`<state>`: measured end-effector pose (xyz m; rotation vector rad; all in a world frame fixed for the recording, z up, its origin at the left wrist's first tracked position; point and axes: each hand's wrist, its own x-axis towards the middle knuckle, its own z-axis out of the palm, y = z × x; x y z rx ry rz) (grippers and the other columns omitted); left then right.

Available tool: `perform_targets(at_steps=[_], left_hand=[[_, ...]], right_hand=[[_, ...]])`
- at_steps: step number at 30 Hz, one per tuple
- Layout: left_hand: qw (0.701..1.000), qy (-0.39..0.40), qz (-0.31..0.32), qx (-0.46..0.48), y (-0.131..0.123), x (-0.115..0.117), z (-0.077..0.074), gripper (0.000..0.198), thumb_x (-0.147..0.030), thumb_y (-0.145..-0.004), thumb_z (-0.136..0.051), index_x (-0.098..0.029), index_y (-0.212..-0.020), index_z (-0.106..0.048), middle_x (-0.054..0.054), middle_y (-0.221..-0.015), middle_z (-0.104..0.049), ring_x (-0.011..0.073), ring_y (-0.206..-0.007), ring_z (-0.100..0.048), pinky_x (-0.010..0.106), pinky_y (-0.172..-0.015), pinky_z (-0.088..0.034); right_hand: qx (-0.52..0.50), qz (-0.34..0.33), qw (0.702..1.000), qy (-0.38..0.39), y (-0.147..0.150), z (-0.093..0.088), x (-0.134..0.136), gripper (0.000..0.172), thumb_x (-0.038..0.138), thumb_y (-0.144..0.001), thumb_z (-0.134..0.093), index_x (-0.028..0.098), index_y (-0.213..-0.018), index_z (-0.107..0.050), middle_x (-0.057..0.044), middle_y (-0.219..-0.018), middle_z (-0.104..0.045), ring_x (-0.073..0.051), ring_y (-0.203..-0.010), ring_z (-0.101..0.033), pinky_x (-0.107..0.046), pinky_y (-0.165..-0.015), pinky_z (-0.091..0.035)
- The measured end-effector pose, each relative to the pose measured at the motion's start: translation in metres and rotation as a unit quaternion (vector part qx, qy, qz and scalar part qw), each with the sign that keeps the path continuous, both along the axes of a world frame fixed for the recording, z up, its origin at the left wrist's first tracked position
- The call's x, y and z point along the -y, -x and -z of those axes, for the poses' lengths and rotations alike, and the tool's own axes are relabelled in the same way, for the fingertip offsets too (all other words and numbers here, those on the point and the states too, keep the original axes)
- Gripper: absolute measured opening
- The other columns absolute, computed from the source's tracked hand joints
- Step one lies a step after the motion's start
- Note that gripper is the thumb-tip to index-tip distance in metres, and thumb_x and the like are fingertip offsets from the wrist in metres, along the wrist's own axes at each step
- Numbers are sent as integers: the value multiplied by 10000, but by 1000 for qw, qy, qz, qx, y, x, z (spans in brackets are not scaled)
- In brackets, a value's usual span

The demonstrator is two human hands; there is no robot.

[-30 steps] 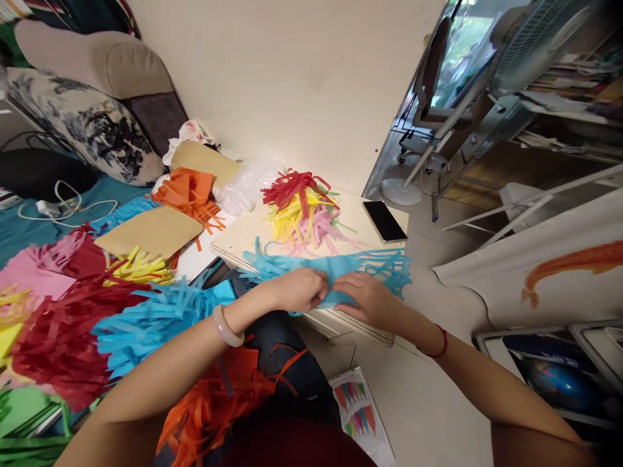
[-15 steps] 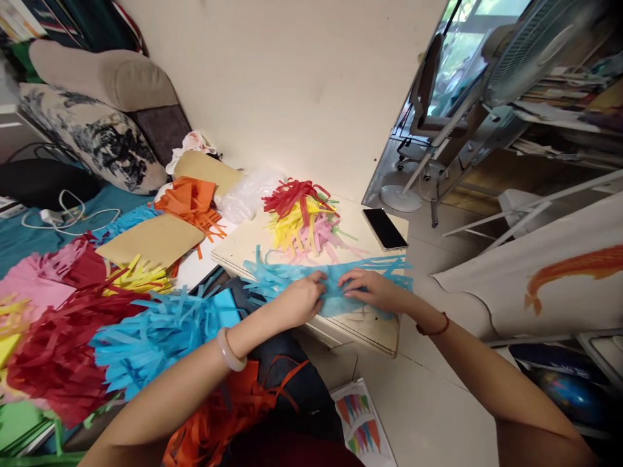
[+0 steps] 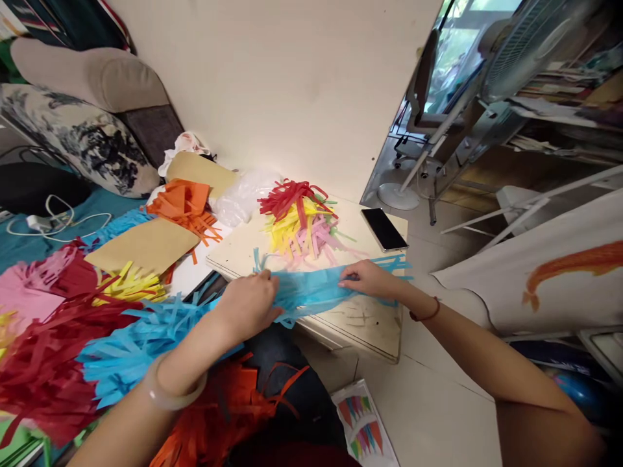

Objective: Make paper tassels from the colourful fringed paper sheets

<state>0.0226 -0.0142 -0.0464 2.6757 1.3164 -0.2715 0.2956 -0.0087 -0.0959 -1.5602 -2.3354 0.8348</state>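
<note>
A sheet of blue tissue paper (image 3: 311, 287), cut into fringes at both ends, stretches between my hands over the cream tabletop (image 3: 363, 318). My left hand (image 3: 250, 299) is closed round the paper's left part, bunching its strips at the table edge. Farther right, my right hand (image 3: 367, 279) pinches the sheet near its right part, thumb and fingers together. Loose blue strips stick out past it to the right. Just behind the sheet lies a pile of red, yellow and pink fringed tissue paper (image 3: 296, 217).
A black phone (image 3: 384, 229) lies at the table's right. Fringed bundles, red (image 3: 48, 363), blue (image 3: 141, 347) and orange (image 3: 209, 408), crowd the left and my lap. A printed sheet (image 3: 365, 421) is on the floor. A standing fan (image 3: 525, 58) is at the right.
My left hand has moved left and toward me, gripping the blue paper's left part. My right hand has closed from spread fingers to a pinch. The paper's middle is now uncovered.
</note>
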Motion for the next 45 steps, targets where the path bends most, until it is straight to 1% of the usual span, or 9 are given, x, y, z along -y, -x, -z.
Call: perform_targets(at_steps=[4, 11, 20, 24, 27, 33, 39, 42, 45], left_hand=[[977, 0, 93, 193, -34, -7, 9, 440, -429, -849, -576, -100, -1142, -579, 135, -1087, -604, 248, -1031, -603, 338, -905, -475], [979, 56, 114, 156, -67, -17, 49, 141, -126, -780, -546, -95, -829, -674, 135, -981, -656, 229, -895, -640, 313, -828, -493], [976, 72, 123, 167, -62, -12, 42, 135, -130, -733, -560, -124, -786, -684, 117, -979, -661, 225, -871, -637, 310, -794, -489], [974, 79, 113, 178, -60, -13, 43, 109, -124, -722, -580, -121, -771, -678, 115, -976, -669, 229, -870, -644, 309, -793, -489], [972, 88, 106, 192, -56, -15, 43, 101, -120, -731, -586, -117, -778, -676, 113, -1016, -680, 225, -909, -650, 298, -837, -488], [960, 110, 93, 241, -44, -23, 51, 213, -68, -720, -579, -110, -909, -667, 105, -1175, -643, 195, -1069, -612, 249, -969, -443], [953, 126, 36, 273, -28, -17, 58, 647, -2, -667, -520, -117, -1299, -442, 128, -1258, -549, 216, -1161, -549, 330, -1018, -423], [978, 89, 38, 184, -14, -1, 47, 753, -1, -703, -503, -90, -1414, -272, 179, -1276, -507, 254, -1164, -551, 372, -980, -454], [999, 4, 26, 47, -10, 12, 30, 621, -54, -763, -530, -55, -1362, -363, 215, -1178, -555, 330, -1087, -590, 456, -890, -495]], right_hand=[[13, 8, 999, -28, 2, 3, 7, 224, 304, -811, -564, 126, -781, -696, -29, -677, -655, -128, -610, -528, -229, -608, -363], [114, 36, 980, -161, 5, 15, 42, 242, 153, -777, -532, 111, -995, -629, -137, -1027, -639, -256, -977, -543, -361, -878, -380], [476, 225, 828, -195, -90, -34, 86, 257, 53, -840, -431, 98, -962, -653, -180, -899, -687, -312, -820, -629, -440, -748, -405], [213, 41, 948, -231, -39, -39, 66, 470, 318, -848, -589, 151, -1282, -522, -154, -1280, -579, -289, -1158, -540, -425, -966, -414], [46, -68, 990, -118, 2, -21, 36, 447, 429, -800, -648, 174, -1165, -616, -113, -1185, -637, -246, -1105, -572, -362, -952, -432], [18, -35, 999, -38, -3, 3, -1, 322, 366, -890, -510, 122, -806, -703, -28, -725, -683, -153, -680, -586, -243, -634, -419], [76, 33, 995, -58, 9, 3, -8, 264, 328, -899, -506, 148, -864, -696, -55, -815, -701, -161, -755, -604, -237, -668, -366], [114, 62, 990, -56, 18, 4, -12, 232, 339, -874, -551, 167, -898, -706, -74, -869, -712, -193, -819, -624, -246, -672, -357], [139, 66, 987, -45, 20, 2, -16, 226, 356, -864, -573, 182, -910, -709, -72, -904, -716, -210, -882, -632, -246, -685, -364]])
